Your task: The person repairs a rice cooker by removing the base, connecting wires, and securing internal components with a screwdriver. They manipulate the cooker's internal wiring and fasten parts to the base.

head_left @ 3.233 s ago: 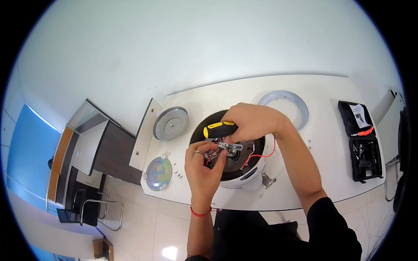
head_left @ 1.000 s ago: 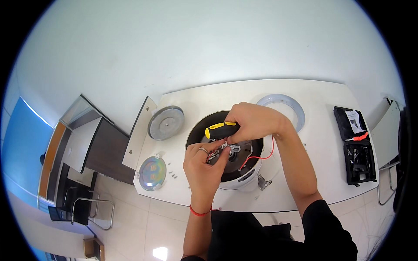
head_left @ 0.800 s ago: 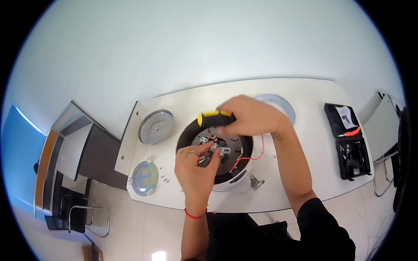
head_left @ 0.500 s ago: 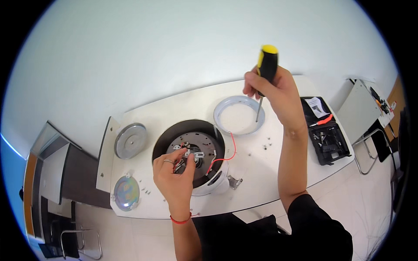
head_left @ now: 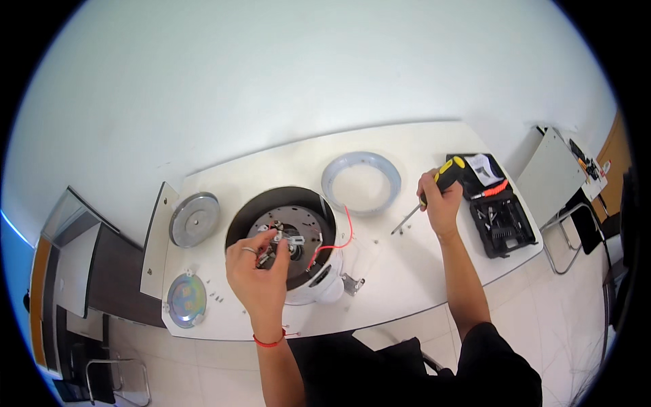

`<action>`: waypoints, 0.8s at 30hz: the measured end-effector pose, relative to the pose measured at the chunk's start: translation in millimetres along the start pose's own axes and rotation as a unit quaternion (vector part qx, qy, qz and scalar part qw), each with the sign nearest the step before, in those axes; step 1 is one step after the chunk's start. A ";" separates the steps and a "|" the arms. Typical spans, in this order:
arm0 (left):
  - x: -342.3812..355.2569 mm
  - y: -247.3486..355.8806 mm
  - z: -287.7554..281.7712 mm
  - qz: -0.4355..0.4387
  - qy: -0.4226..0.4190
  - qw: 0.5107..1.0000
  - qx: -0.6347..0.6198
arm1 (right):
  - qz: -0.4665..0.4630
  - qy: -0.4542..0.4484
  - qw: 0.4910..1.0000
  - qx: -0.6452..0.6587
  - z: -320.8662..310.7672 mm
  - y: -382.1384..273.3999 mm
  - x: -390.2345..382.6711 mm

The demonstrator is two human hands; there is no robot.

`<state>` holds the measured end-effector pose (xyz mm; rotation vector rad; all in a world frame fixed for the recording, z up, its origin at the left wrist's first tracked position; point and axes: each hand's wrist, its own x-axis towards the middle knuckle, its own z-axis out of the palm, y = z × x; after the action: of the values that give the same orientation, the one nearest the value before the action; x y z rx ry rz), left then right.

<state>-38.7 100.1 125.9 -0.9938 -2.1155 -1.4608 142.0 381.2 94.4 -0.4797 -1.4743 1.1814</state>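
Observation:
My right hand (head_left: 441,207) grips a screwdriver (head_left: 451,173) with a yellow-and-black handle. Its shaft slants down left, tip close to a few small screws (head_left: 401,229) on the table. My left hand (head_left: 259,275) reaches over the round appliance housing (head_left: 239,214), which looks like an upturned cooker body with a dark inside wall. Thumb and fingers pinch a small metal bracket (head_left: 296,240) with wires near it, above the grey metal base (head_left: 308,220). A red wire (head_left: 352,230) loops out over the housing's right rim. The fingers hide part of the bracket.
Behind the housing lies a pale grey ring (head_left: 330,178). A black tool case (head_left: 502,220) is open at the right. To the left are a round metal lid (head_left: 194,220) and an iridescent disc (head_left: 186,302), with small screws beside it. A metal bracket piece (head_left: 352,284) lies near the housing.
My right hand has come down and to the right with the screwdriver, from high above the ring to low over the loose screws. My left hand keeps its pinch on the bracket.

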 end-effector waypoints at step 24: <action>-2.0 -6.9 6.0 -0.029 0.018 0.999 -0.012 | -0.023 0.158 0.986 -0.053 -29.3 22.4 23.9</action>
<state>-41.9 103.4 117.9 -0.9158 -2.1228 -1.5219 154.8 421.7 83.3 -0.6692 -1.2694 0.9437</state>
